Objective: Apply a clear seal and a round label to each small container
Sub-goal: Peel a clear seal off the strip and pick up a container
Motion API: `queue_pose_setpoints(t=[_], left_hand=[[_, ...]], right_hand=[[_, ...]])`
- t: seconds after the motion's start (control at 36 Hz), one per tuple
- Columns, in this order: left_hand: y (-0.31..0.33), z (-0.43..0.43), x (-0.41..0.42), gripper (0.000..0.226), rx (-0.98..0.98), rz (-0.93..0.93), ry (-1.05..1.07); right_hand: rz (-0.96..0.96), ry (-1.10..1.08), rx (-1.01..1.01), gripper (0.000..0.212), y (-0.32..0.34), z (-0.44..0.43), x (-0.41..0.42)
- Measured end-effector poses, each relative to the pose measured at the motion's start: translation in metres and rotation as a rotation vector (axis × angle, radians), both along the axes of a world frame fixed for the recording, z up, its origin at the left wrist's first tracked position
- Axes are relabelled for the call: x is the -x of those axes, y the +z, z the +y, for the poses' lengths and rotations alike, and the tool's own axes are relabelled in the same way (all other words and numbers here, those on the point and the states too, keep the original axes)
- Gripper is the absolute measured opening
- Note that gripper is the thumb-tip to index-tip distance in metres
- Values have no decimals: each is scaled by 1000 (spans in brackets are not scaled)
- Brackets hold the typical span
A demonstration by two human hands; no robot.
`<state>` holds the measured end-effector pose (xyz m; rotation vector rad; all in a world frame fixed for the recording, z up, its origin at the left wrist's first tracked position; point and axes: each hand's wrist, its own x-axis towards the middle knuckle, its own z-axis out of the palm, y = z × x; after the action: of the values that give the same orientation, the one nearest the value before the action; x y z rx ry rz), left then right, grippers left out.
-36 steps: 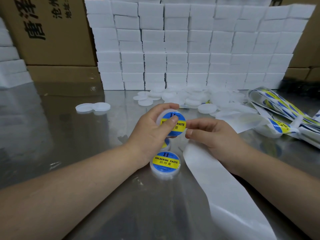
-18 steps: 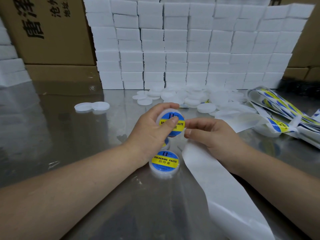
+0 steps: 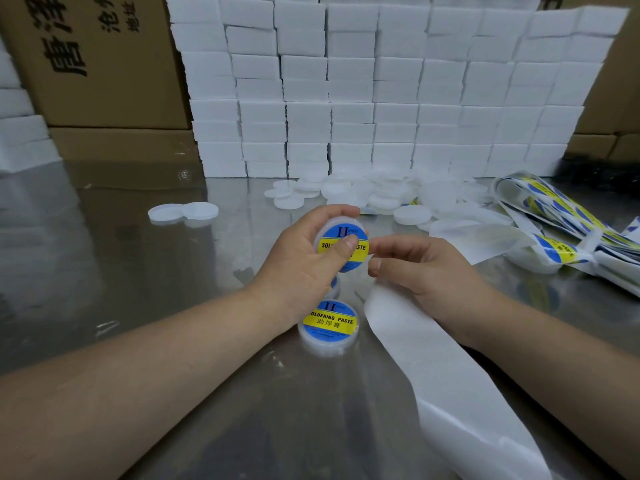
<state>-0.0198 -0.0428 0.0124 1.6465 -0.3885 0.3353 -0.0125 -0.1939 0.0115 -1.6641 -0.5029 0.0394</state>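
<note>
While the left hand (image 3: 294, 268) grips one container (image 3: 343, 251), two more containers (image 3: 329, 325) lie below

Both bare arms come up from the bottom corners and meet mid-frame. The left hand (image 3: 301, 261) grips a small round tub (image 3: 341, 233), thumb on its top. The right hand (image 3: 426, 268) is just beside it, fingers bent; I cannot tell if they hold anything.

Middle container (image 3: 334, 289) mostly hidden beneath left hand (image 3: 301, 265).
</note>
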Motion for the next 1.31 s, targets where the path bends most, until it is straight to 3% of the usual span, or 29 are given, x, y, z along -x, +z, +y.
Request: queue_pose_setpoints(t=[0.53,0.69,0.81,0.92,1.06,1.19,1.31], left_hand=[[-8,1,-5,39,-62,-106,120],[-5,2,-6,31,-14,-144,237],[-3,4,-4,25,18,-86,201],[-8,1,-1,19,-151,-89,100],[-8,1,-1,13,-358,-175,120],[-7,1,1,37,-392,-249,167],[-7,0,1,41,-417,-290,197]], right_hand=[[-30,-17,56,39,-1,0,0],[3,-154,131,14,-4,-1,-5],[-27,-222,141,16,-2,-3,-7],[-102,-177,155,25,-1,0,-3],[-233,-143,197,29,-5,-1,-4],[-261,-115,200,38,-6,-1,-5],[-237,-113,207,38,-4,-1,-4]])
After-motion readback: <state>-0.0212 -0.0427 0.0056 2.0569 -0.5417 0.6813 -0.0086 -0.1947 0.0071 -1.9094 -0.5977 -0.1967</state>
